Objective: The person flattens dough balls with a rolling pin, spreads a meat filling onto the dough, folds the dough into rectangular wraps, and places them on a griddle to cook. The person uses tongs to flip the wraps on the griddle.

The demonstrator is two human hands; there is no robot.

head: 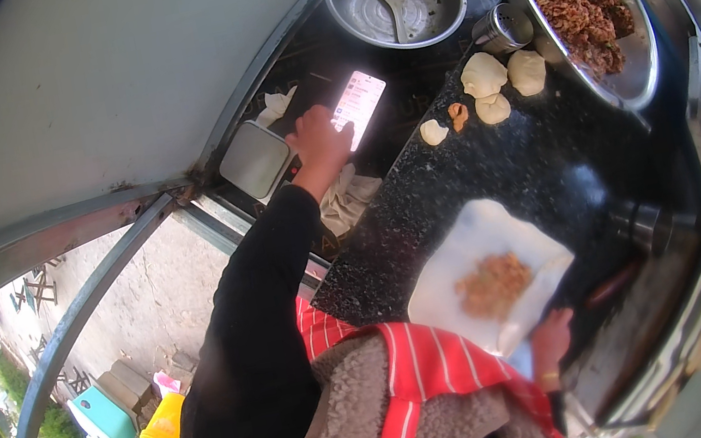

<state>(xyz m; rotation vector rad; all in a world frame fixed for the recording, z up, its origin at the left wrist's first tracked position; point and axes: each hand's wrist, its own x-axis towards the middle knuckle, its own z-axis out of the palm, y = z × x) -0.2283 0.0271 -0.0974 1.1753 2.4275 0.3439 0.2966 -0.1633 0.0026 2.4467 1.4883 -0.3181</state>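
My left hand (319,140) reaches over to a smartphone (361,104) with a lit screen, its fingertips at the lower part of the screen. The phone lies on a dark surface with printed letters. Before me on the black speckled countertop (415,228) is a thin, pale sheet of dough (449,258), stretched wide. A mound of reddish-brown meat filling (495,287) sits near its middle. My right hand (552,338) is low on the counter, beside the sheet's near right corner; it is blurred, and its grip is unclear.
Several dough balls (484,74) rest near a perforated metal shaker (502,29). A large steel bowl of meat filling (639,62) stands at the back right. Another steel bowl (351,22) holds a spatula (395,7). A crumpled cloth (348,198) lies by my left forearm.
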